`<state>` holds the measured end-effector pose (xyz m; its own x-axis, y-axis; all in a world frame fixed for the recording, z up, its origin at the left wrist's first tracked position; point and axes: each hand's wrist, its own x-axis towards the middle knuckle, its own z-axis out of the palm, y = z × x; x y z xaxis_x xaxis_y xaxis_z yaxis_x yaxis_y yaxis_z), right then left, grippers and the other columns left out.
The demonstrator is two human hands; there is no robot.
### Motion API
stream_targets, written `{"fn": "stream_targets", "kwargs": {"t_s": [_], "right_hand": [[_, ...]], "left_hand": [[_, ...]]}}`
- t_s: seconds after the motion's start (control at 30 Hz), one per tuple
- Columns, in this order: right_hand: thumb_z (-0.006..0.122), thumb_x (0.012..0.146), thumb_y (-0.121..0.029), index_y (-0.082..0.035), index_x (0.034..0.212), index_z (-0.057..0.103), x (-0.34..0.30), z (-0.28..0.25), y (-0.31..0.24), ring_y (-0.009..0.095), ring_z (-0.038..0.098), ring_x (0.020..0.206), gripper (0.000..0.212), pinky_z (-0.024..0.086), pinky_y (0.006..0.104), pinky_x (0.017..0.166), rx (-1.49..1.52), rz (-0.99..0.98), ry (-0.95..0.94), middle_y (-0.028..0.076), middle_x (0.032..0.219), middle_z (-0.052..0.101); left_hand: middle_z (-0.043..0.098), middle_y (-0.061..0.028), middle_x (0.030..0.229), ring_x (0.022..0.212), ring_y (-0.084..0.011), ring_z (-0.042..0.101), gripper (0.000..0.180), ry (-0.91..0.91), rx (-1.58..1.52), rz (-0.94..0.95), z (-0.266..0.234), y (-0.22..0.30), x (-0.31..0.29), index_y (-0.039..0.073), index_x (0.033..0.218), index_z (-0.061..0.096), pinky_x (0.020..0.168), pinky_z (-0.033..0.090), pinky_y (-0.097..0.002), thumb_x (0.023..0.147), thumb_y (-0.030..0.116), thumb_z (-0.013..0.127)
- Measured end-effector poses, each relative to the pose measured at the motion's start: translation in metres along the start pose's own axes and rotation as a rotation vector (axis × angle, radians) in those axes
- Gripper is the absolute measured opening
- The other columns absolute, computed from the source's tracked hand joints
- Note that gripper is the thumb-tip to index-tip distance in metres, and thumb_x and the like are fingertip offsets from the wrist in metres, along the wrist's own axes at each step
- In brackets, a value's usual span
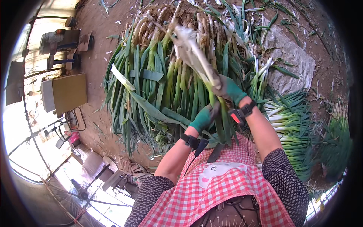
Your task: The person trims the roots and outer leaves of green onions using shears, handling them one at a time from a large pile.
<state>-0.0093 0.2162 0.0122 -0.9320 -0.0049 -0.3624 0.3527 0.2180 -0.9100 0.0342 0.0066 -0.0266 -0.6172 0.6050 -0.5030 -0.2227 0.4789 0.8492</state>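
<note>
In front of me, a long green onion [199, 56] slants from upper left down toward my apron, its root end blurred and its outer skin loose. My right hand [231, 90], in a green glove with a grey palm, closes around the pale stalk. Lower down, my gloved left hand [204, 116] grips the same onion where its leaves begin. Beneath lies a broad heap of untrimmed green onions [151, 75], with brown roots at the far end. A pale-stemmed, cleaned pile of green onions [291, 128] lies to the right of my right forearm.
A crumpled whitish plastic sheet [291, 58] lies on the dirt floor at the right. Peeled scraps and loose leaves are scattered around it. On the left stand a cardboard box [70, 92], a metal-framed chair [72, 123] and a pedestal fan [82, 193].
</note>
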Motion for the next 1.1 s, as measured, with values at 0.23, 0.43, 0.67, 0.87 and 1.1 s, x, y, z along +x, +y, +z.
{"fn": "stream_targets", "kwargs": {"t_s": [0.23,0.43,0.67,0.87,1.1], "right_hand": [[0.081,0.085,-0.027,0.001,0.127,0.061,-0.129,-0.144,0.055,0.025,0.065,0.083,0.054,0.056,0.0406,0.079,-0.293,0.090,0.492,0.012,0.095,0.068],[0.077,0.084,-0.022,-0.001,0.119,0.063,-0.140,-0.213,0.147,0.025,0.065,0.079,0.043,0.055,0.0401,0.075,-0.584,0.372,0.495,0.011,0.090,0.068],[0.074,0.081,-0.026,-0.003,0.103,0.064,-0.079,-0.127,0.112,0.028,0.065,0.072,0.033,0.054,0.0431,0.069,-0.484,0.292,0.278,0.014,0.081,0.066],[0.073,0.081,-0.030,-0.007,0.107,0.067,-0.078,-0.022,0.021,0.044,0.068,0.084,0.035,0.055,0.0440,0.075,-0.304,0.204,0.005,0.021,0.091,0.072],[0.069,0.087,-0.038,-0.006,0.112,0.073,-0.093,0.028,-0.030,0.044,0.071,0.095,0.040,0.057,0.0487,0.080,-0.234,0.273,-0.140,0.027,0.094,0.071]], "left_hand": [[0.057,-0.0318,0.140,0.131,-0.0479,0.054,0.077,1.245,1.104,-0.173,-0.182,0.035,-0.025,-0.002,0.142,0.052,0.111,0.044,-0.0529,0.092,0.053,0.068],[0.067,-0.0268,0.125,0.114,-0.0423,0.066,0.047,1.031,0.751,0.005,-0.194,0.047,-0.025,0.001,0.129,0.063,0.096,0.054,-0.0482,0.095,0.034,0.071],[0.070,-0.0221,0.116,0.111,-0.0402,0.069,0.046,0.572,0.772,-0.613,-0.081,0.020,0.036,0.003,0.110,0.066,0.092,0.057,-0.0514,0.085,0.039,0.077],[0.072,-0.0193,0.112,0.108,-0.0359,0.070,0.055,0.309,0.535,-0.372,-0.105,0.002,0.003,0.004,0.117,0.067,0.093,0.056,-0.0473,0.079,0.041,0.081],[0.074,-0.0053,0.109,0.098,-0.0125,0.068,0.040,0.258,-0.525,-0.429,-0.109,0.028,0.000,-0.003,0.128,0.063,0.091,0.053,-0.0283,0.097,0.019,0.076]]}}
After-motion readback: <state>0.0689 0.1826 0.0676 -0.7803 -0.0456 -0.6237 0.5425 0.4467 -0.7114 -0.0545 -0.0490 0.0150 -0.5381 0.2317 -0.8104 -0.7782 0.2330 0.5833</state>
